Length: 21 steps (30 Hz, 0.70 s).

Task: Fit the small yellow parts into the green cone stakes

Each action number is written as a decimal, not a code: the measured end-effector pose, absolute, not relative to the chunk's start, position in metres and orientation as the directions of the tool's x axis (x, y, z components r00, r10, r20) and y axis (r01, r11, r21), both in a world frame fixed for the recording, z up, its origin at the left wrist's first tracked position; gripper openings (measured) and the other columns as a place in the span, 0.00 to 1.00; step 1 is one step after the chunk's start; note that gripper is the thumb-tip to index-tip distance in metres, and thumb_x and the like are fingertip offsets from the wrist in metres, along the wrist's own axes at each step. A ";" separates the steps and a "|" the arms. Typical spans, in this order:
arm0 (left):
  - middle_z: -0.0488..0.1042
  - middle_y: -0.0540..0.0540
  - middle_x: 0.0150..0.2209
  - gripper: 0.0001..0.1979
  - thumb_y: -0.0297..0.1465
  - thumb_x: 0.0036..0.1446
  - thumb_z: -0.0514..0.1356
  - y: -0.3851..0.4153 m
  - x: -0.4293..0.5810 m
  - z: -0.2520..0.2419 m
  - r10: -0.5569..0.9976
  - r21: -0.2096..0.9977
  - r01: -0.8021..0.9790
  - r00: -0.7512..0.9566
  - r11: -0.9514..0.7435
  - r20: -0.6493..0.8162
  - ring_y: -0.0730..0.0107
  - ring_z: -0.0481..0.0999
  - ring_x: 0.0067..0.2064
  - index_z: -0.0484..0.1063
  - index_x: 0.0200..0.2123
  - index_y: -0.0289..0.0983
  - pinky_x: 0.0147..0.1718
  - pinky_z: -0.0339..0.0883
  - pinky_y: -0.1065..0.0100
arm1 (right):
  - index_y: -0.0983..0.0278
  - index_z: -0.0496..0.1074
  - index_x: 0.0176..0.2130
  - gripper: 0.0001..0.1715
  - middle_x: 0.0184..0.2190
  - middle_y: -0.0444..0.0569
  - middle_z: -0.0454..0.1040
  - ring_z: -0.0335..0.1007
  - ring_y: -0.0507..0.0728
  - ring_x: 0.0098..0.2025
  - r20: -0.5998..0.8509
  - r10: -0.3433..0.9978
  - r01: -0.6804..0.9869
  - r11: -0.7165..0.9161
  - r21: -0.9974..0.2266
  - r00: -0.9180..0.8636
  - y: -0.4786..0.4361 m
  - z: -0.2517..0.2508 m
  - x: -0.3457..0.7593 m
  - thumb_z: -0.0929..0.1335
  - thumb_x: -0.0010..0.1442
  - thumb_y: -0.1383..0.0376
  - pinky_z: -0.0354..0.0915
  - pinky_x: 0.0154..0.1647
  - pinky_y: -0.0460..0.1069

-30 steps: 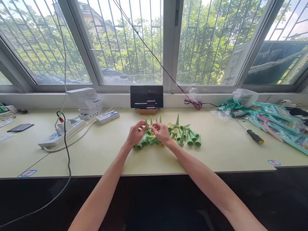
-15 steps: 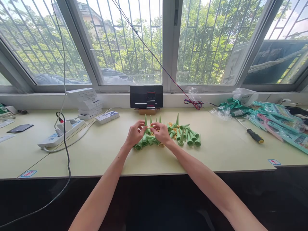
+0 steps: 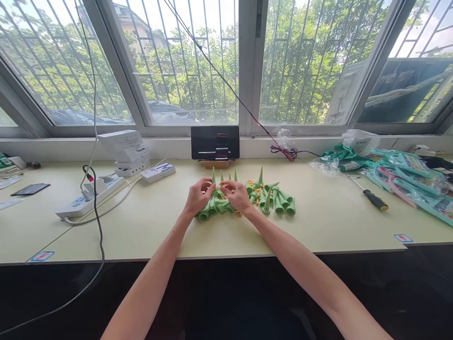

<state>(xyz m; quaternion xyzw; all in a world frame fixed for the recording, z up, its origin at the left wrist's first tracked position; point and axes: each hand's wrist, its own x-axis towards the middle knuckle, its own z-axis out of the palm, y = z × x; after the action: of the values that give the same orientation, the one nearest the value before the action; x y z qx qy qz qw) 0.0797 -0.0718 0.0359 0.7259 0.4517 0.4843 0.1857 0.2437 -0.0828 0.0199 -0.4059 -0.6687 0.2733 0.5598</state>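
My left hand [image 3: 200, 196] is closed, its thumb and fingertips pinched at a pointed green plastic cone [image 3: 213, 175] that stands tip up. Close beside it on the right, my right hand [image 3: 238, 195] is also closed in a pinch. Whatever lies between its fingertips is too small to make out. Around and below both hands lie several hollow green cones [image 3: 203, 216], their open ends facing me. More green cones [image 3: 279, 207] are heaped to the right, with one upright cone [image 3: 261, 175] behind them. Small yellow-orange pieces [image 3: 250, 183] are scattered among the cones.
A dark tablet [image 3: 215, 142] leans on a small brown stand at the back. To the left are a power strip [image 3: 90, 196], stacked white boxes [image 3: 123, 148] and a hanging black cable [image 3: 100, 231]. A screwdriver [image 3: 375, 200] and turquoise packaged items [image 3: 406, 174] lie right.
My fingertips have drawn slightly apart from each other. The green cone at my left hand has shifted a little up and left. The heaped cones have stayed put.
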 end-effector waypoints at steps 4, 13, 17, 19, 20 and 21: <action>0.77 0.44 0.32 0.19 0.46 0.53 0.62 -0.071 0.079 0.035 0.835 0.712 0.465 0.124 -0.526 0.536 0.66 0.77 0.31 0.70 0.39 0.37 0.26 0.67 0.70 | 0.62 0.76 0.38 0.10 0.30 0.47 0.78 0.72 0.54 0.31 0.533 0.845 0.235 0.528 -0.816 -0.044 -0.082 0.020 0.243 0.67 0.57 0.62 0.67 0.32 0.46; 0.74 0.47 0.32 0.17 0.43 0.55 0.61 -0.072 0.078 0.034 0.801 0.675 0.457 0.161 -0.579 0.577 0.73 0.69 0.27 0.72 0.42 0.38 0.23 0.64 0.74 | 0.65 0.75 0.36 0.09 0.27 0.47 0.77 0.72 0.53 0.29 0.523 0.851 0.212 0.519 -0.828 -0.041 -0.082 0.021 0.242 0.66 0.57 0.64 0.65 0.28 0.45; 0.74 0.47 0.33 0.17 0.44 0.55 0.61 -0.072 0.078 0.034 0.790 0.668 0.449 0.168 -0.594 0.590 0.73 0.69 0.28 0.72 0.43 0.39 0.23 0.65 0.74 | 0.65 0.74 0.34 0.09 0.25 0.47 0.77 0.72 0.53 0.27 0.488 0.873 0.206 0.482 -0.852 -0.024 -0.080 0.021 0.242 0.66 0.58 0.63 0.65 0.27 0.45; 0.74 0.47 0.33 0.17 0.44 0.55 0.61 -0.073 0.078 0.034 0.788 0.667 0.448 0.168 -0.596 0.592 0.72 0.69 0.28 0.72 0.43 0.39 0.24 0.66 0.74 | 0.65 0.74 0.34 0.09 0.24 0.47 0.76 0.72 0.53 0.27 0.479 0.877 0.194 0.474 -0.859 -0.019 -0.079 0.020 0.242 0.66 0.58 0.63 0.65 0.27 0.45; 0.74 0.47 0.33 0.17 0.44 0.55 0.60 -0.073 0.078 0.034 0.789 0.667 0.447 0.169 -0.596 0.591 0.72 0.69 0.29 0.72 0.43 0.39 0.24 0.66 0.74 | 0.65 0.74 0.33 0.09 0.24 0.47 0.76 0.72 0.53 0.27 0.477 0.879 0.187 0.472 -0.862 -0.018 -0.079 0.019 0.242 0.66 0.58 0.63 0.65 0.27 0.45; 0.74 0.47 0.32 0.18 0.44 0.55 0.61 -0.073 0.079 0.034 0.790 0.669 0.447 0.167 -0.594 0.590 0.72 0.69 0.29 0.72 0.43 0.39 0.24 0.66 0.74 | 0.66 0.74 0.33 0.09 0.24 0.47 0.76 0.72 0.53 0.27 0.476 0.879 0.182 0.471 -0.863 -0.018 -0.078 0.019 0.242 0.66 0.58 0.63 0.65 0.27 0.45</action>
<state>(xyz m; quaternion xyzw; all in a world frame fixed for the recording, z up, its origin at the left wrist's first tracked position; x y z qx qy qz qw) 0.0786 -0.0728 0.0343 0.7440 0.4155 0.4936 0.1739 0.2417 -0.0784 0.0190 -0.4121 -0.6437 0.3078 0.5667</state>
